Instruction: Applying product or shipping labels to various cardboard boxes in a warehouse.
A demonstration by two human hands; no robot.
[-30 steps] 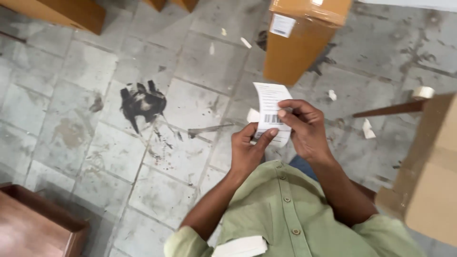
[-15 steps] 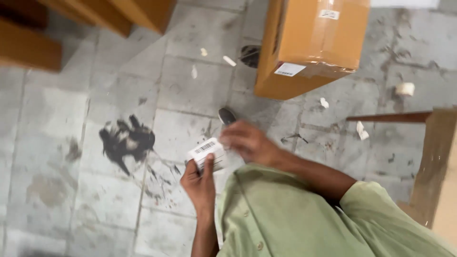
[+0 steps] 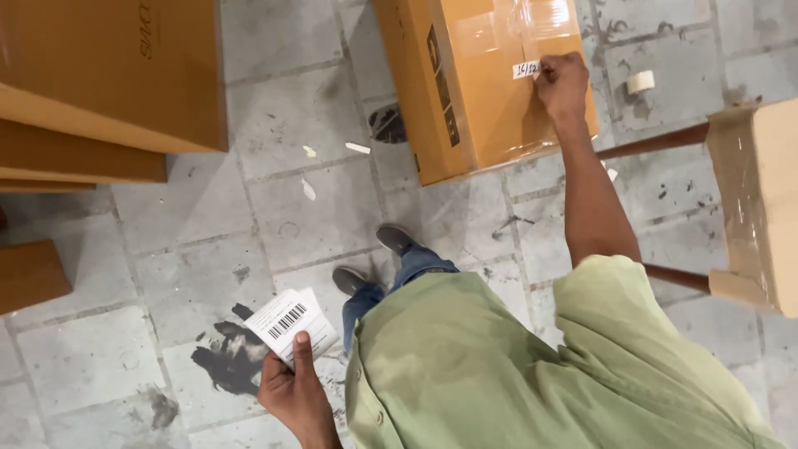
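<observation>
Up at 1 o'clock, right hand (image 3: 562, 83) presses a small sticker (image 3: 525, 70) flat onto the box (image 3: 486, 108); left hand (image 3: 293, 392) at 7 o'clock pinches the label sheet (image 3: 291, 323), thumb on top so it won't slip.

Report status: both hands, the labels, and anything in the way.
Right hand pressing small white label onto cardboard box. Left hand holds barcode sheet low at side. Nothing between hand and box.
</observation>
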